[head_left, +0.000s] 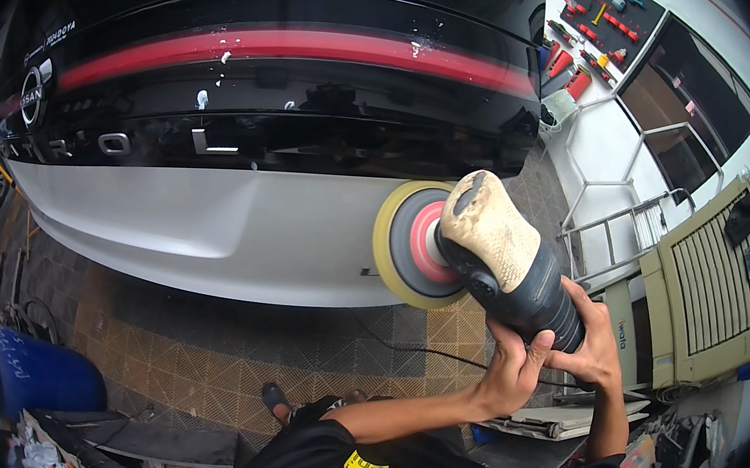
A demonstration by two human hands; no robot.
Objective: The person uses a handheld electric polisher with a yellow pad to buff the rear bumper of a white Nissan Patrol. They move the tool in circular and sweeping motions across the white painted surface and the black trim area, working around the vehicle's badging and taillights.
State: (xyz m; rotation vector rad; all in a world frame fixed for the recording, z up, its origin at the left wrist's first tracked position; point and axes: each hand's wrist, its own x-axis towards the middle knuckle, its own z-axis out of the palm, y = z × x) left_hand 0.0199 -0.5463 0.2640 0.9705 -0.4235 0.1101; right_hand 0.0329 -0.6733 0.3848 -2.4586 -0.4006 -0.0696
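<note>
Both of my hands are wrapped round the black lower body of a car polisher [540, 285], which is tilted with its head up and to the left. My left hand [512, 367] grips from the left, and my right hand [594, 339] holds the right side near the cord end. The polisher's head has a worn cream cover. Its round yellow-edged foam pad [385, 256] faces the car's rear; whether it touches cannot be told. On the glossy black tailgate [319, 135], several white blobs lie about a red light strip [282, 44].
Below the tailgate curves a silver bumper [146, 231]. A blue drum [47, 373] stands at left. At right are a metal frame [632, 161], a slatted beige panel [718, 276] and a wall tool board [608, 18]. A black cord [405, 348] trails across the tiled floor [187, 363].
</note>
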